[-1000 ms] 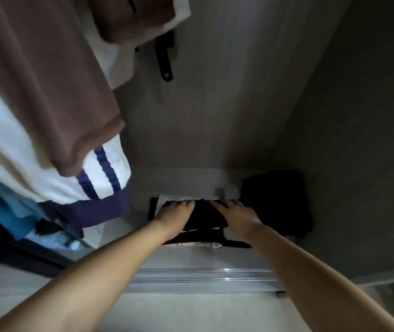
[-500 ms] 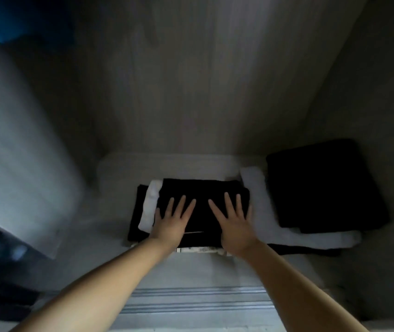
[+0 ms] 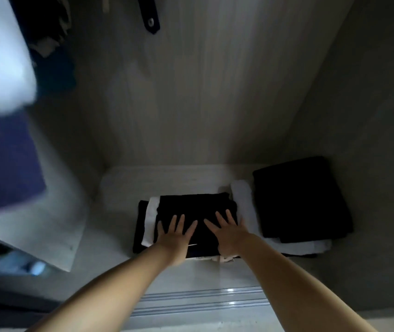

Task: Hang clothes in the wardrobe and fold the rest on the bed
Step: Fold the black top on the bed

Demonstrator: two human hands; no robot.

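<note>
Mostly hidden: layers under the black folded garment (image 3: 194,207).
Fingers: left hand (image 3: 175,236) and right hand (image 3: 228,234) spread flat on it.
Open room: wardrobe floor (image 3: 119,188) beyond fingertips.

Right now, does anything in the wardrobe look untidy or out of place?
Little stands out. Under the left hand and right hand, the folded black garment sits offset on its pile, so a white folded layer sticks out leftward. The black folded stack at right looks neat.
</note>
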